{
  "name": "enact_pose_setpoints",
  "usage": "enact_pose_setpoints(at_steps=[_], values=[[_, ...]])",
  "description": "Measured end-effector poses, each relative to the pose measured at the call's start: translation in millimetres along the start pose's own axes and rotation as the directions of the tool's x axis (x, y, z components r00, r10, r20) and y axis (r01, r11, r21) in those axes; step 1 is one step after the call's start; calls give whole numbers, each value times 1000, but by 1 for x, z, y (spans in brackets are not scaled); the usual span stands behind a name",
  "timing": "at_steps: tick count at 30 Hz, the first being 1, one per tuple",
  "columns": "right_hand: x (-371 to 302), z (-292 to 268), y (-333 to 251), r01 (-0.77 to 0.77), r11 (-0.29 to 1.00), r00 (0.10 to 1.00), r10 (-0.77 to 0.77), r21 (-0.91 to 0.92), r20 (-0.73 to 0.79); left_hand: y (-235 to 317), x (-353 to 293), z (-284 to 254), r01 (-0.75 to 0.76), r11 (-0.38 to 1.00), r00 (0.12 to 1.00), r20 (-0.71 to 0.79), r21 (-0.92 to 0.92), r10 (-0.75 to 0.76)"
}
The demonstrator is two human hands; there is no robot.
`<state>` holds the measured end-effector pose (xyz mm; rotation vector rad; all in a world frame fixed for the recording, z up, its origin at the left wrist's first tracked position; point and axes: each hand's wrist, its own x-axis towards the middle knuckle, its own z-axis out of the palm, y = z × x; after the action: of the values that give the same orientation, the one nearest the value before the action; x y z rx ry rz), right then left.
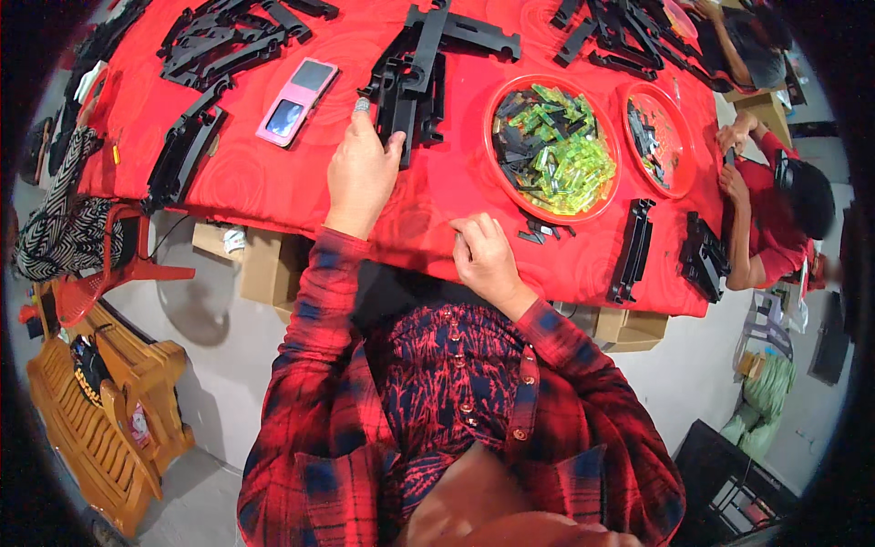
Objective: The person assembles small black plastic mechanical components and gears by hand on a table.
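My left hand (360, 178), with a ring on one finger, grips the near end of a long black plastic part (397, 118). This part lies in a pile of similar black plastic parts (469, 36) on the red tablecloth. At the table's near edge is my right hand (486, 258), its fingers curled inward; whatever they may hold is hidden. Just beyond it lie a few small black pieces (545, 232). Ahead of them stands a red round basin (613, 173) filled with yellow-green clear plastic pieces (574, 150) and small black pieces (518, 137).
A second red basin (685, 173) holds fewer pieces. Black parts lie at far left (228, 41), left (182, 150) and right (632, 251). A pink phone-like device (297, 102) rests left of my hand. At right, a person in red (775, 205) works with both hands.
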<state>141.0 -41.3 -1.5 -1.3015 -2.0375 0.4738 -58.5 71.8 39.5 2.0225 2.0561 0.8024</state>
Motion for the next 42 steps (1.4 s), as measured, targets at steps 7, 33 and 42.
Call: enact_pose_setpoints(at_steps=[7, 33, 42], values=[[35, -50, -9, -260, 937, 961, 226, 235, 161, -3, -2, -5, 58, 998, 998, 5, 5, -58], [139, -83, 126, -196, 909, 981, 176, -368, -87, 41, -63, 15, 737, -272, 670, 720, -618, 181], [126, -92, 106, -194, 975, 968, 171, -112, -184, 31, -73, 35, 720, -198, 694, 687, -666, 216]])
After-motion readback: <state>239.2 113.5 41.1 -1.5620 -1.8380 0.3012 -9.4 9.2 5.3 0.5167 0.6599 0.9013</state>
